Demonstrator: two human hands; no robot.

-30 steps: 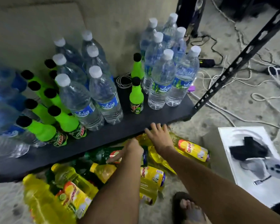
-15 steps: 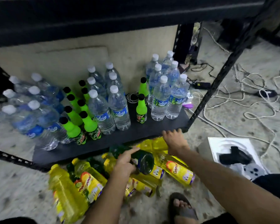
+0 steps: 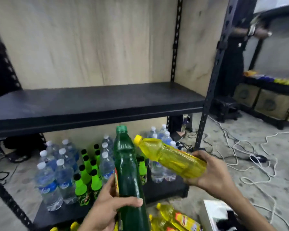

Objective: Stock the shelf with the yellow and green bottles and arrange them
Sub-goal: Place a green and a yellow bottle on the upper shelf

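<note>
My left hand grips a tall dark green bottle with a green cap, held nearly upright in front of the rack. My right hand holds a yellow bottle with a yellow cap, lying tilted with its cap pointing left, close to the green bottle's neck. Both bottles hover below the front edge of the bare black middle shelf. More yellow bottles lie on the floor at the bottom.
The lower shelf holds clear water bottles and small bright green bottles with black caps. A black upright post stands at the right. White cords trail over the concrete floor. A white box sits bottom right.
Both hands lifted off the floor pile, each now holding a bottle raised toward the middle shelf. The view has tilted up from the lower shelf to the bare middle shelf.
</note>
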